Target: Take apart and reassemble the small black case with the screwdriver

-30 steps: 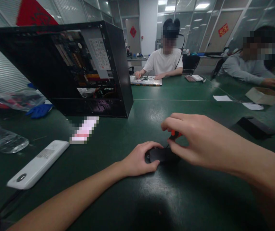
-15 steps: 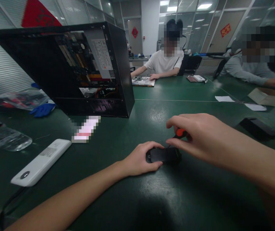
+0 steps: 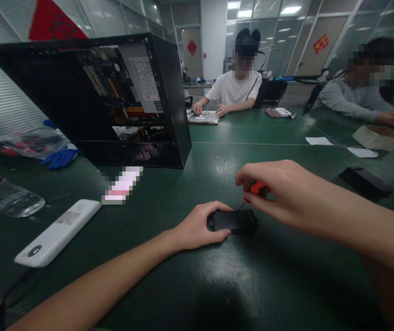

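Note:
My left hand (image 3: 202, 227) grips the left end of a small black oblong device (image 3: 236, 221), fingers along its far side and thumb along its near side. The device lies on the green table; its exact kind I cannot make out. In my right hand (image 3: 272, 184), closed around the handle, is a red-and-black screwdriver (image 3: 259, 186). Its thin shaft slants down and left to the far edge of the device. Whether the tip touches the device is too small to tell.
An opened black computer case (image 3: 171, 105) stands at the back left. Left lie a white power strip (image 3: 59, 234), a clear bottle (image 3: 11, 197) and blue gloves (image 3: 60, 158). Right is a black block-shaped object (image 3: 365, 180). Two people sit across the table (image 3: 214, 170).
My right hand has turned slightly, so more of the screwdriver's handle and shaft shows. My left hand keeps its hold on the device. The person opposite has moved a hand over the board there.

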Available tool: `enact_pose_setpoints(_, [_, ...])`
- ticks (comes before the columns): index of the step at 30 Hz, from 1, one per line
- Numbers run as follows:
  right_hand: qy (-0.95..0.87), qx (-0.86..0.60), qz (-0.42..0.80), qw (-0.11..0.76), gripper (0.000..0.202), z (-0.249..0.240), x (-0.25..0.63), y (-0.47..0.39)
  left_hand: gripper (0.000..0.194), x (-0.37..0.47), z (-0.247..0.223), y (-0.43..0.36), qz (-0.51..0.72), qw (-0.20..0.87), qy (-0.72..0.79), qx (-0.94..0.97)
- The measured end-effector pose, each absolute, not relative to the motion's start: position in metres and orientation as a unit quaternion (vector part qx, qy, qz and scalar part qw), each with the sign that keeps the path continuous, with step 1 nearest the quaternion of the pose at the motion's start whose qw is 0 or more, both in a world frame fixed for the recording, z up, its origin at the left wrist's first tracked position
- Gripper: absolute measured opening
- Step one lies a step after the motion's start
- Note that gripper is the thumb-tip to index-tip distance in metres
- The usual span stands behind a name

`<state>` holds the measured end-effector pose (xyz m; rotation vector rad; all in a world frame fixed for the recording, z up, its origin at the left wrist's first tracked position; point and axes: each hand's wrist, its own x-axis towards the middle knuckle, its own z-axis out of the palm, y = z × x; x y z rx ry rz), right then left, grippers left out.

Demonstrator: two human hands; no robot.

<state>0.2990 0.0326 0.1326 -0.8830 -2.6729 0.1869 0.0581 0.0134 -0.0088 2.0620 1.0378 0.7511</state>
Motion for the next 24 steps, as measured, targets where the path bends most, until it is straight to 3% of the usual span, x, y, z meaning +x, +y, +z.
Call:
enact_pose_setpoints(4, [-0.941, -0.29, 0.065, 0.163, 0.023, 0.134, 0.299, 0.031, 0.043, 0.058, -0.009, 0.014, 0.292, 0.345, 0.401, 0.797])
enact_pose_setpoints(11, [-0.928, -0.333, 0.074, 0.151, 0.005, 0.131, 0.299, 0.034, 0.046, 0.057, -0.01, 0.013, 0.287, 0.349, 0.404, 0.795])
enact_pose_setpoints(17, [-0.937, -0.293, 0.153, 0.114, 0.02, 0.142, 0.306, 0.027, 0.046, 0.058, -0.008, 0.012, 0.276, 0.348, 0.409, 0.797])
enact_pose_setpoints(22, [-0.928, -0.339, 0.117, 0.104, 0.005, 0.14, 0.305, 0.029, 0.048, 0.058, -0.01, 0.012, 0.275, 0.348, 0.413, 0.796])
enact_pose_setpoints(24, [-0.922, -0.357, 0.093, 0.116, 0.008, 0.137, 0.303, 0.031, 0.049, 0.058, -0.011, 0.012, 0.271, 0.346, 0.416, 0.797])
